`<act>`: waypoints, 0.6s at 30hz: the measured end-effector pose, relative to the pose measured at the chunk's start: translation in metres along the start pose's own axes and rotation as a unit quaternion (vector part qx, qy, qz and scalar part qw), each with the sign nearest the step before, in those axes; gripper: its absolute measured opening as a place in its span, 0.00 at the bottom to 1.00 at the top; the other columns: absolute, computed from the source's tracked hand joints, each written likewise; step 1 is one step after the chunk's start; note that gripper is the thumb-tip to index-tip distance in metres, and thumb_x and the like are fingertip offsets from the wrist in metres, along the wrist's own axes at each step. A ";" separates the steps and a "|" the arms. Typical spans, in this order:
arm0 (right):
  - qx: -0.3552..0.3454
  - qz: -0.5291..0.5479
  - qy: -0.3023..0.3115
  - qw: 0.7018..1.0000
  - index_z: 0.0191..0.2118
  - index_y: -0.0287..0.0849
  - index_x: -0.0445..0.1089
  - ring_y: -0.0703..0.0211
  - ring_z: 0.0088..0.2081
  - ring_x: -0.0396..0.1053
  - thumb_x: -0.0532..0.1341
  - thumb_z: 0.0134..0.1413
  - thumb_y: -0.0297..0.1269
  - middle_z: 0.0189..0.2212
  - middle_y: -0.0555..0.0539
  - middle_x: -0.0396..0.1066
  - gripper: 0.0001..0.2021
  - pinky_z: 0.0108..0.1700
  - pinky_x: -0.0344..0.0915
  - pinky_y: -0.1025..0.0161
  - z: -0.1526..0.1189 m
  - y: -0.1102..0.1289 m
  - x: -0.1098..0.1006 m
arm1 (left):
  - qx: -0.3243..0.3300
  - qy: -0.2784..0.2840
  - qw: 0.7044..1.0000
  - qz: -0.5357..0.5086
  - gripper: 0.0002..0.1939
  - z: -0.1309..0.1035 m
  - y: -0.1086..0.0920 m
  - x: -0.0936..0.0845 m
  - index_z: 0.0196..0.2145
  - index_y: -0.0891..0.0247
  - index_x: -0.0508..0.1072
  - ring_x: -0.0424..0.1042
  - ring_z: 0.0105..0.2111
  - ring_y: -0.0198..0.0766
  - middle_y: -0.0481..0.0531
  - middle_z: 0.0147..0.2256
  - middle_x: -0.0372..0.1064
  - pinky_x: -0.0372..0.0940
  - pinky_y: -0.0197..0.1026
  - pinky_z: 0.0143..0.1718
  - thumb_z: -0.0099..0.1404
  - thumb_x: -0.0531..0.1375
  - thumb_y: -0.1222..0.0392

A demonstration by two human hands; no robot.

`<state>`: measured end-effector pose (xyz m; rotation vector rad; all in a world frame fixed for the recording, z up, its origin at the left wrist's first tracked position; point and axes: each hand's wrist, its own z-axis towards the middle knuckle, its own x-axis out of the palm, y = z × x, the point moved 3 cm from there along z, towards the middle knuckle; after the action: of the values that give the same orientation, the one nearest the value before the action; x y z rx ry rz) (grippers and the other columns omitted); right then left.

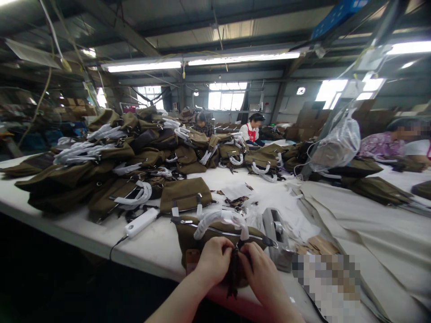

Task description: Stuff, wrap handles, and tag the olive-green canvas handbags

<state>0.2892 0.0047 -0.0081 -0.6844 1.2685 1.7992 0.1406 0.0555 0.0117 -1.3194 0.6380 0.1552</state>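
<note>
An olive handbag [188, 233] with a zipped top and wrapped white handles [218, 217] lies at the table's front edge. Over its front, my left hand [217, 258] and my right hand [254, 264] are close together, on either side of a dark strap or tassel [233, 273] hanging from the handle's base. Fingers of my left hand are pinched on this dark piece. My right hand's fingertips are also closed on it, near its top. The exact part between the fingertips is small and partly hidden.
Many olive bags [67, 179] are piled at the left and back. A white power strip [141, 223] lies left of the handbag; a grey tape dispenser [276, 237] stands right. Brown paper [321, 245] lies beyond it. Several people sit behind the table, one in a red apron [251, 133].
</note>
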 end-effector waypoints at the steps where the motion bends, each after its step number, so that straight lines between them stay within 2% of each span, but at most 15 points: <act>1: -0.002 0.004 0.006 1.000 0.36 0.44 0.64 0.53 0.36 0.71 0.51 0.65 0.36 0.34 0.47 0.69 0.08 0.39 0.65 0.56 0.000 0.000 -0.001 | -0.010 0.007 1.000 -0.005 0.12 0.000 -0.001 0.001 0.31 0.63 0.80 0.76 0.35 0.45 0.55 0.32 0.79 0.67 0.45 0.41 0.59 0.55 0.65; 4: -0.011 0.015 0.015 1.000 0.35 0.44 0.64 0.53 0.36 0.72 0.51 0.64 0.35 0.33 0.47 0.70 0.08 0.38 0.66 0.56 0.000 0.002 -0.003 | -0.028 0.026 0.999 -0.025 0.13 0.000 0.000 0.008 0.31 0.64 0.80 0.76 0.34 0.44 0.55 0.31 0.79 0.67 0.44 0.39 0.58 0.54 0.65; 6: -0.010 0.016 0.013 1.000 0.34 0.44 0.65 0.53 0.36 0.72 0.50 0.64 0.35 0.33 0.47 0.70 0.08 0.38 0.66 0.57 0.001 0.003 -0.004 | -0.032 0.016 0.999 -0.032 0.12 0.000 0.002 0.011 0.31 0.64 0.80 0.76 0.33 0.45 0.55 0.31 0.79 0.66 0.45 0.39 0.58 0.55 0.65; 9: -0.013 0.024 0.007 1.000 0.34 0.44 0.66 0.53 0.35 0.71 0.52 0.62 0.34 0.33 0.46 0.71 0.07 0.38 0.66 0.57 0.001 0.005 -0.007 | -0.060 -0.004 0.993 -0.101 0.11 0.001 0.008 0.017 0.29 0.66 0.79 0.74 0.32 0.45 0.56 0.29 0.77 0.65 0.44 0.38 0.57 0.55 0.65; 12: -0.005 0.064 -0.012 0.998 0.34 0.44 0.67 0.54 0.35 0.71 0.54 0.60 0.36 0.32 0.46 0.72 0.06 0.38 0.66 0.59 0.002 0.005 -0.012 | -0.080 0.016 0.982 -0.172 0.10 0.002 0.013 0.025 0.30 0.68 0.78 0.73 0.28 0.40 0.53 0.26 0.75 0.65 0.40 0.34 0.56 0.56 0.65; 16: 0.054 0.096 -0.034 0.993 0.31 0.44 0.69 0.54 0.31 0.71 0.55 0.62 0.43 0.28 0.46 0.73 0.12 0.34 0.65 0.60 0.005 0.004 -0.014 | -0.077 0.032 0.965 -0.248 0.08 0.000 0.018 0.033 0.29 0.68 0.77 0.69 0.25 0.36 0.50 0.23 0.73 0.63 0.37 0.31 0.56 0.58 0.64; 18: 0.042 0.102 -0.031 0.993 0.30 0.44 0.70 0.54 0.32 0.71 0.55 0.62 0.43 0.29 0.47 0.73 0.13 0.35 0.65 0.60 0.007 0.005 -0.014 | -0.064 0.027 0.964 -0.255 0.08 -0.003 0.018 0.033 0.29 0.67 0.77 0.70 0.26 0.36 0.50 0.24 0.73 0.63 0.38 0.31 0.57 0.58 0.64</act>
<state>0.2923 0.0064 0.0085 -0.4634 1.4050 1.9022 0.1588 0.0493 -0.0211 -1.5762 0.3199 -0.2658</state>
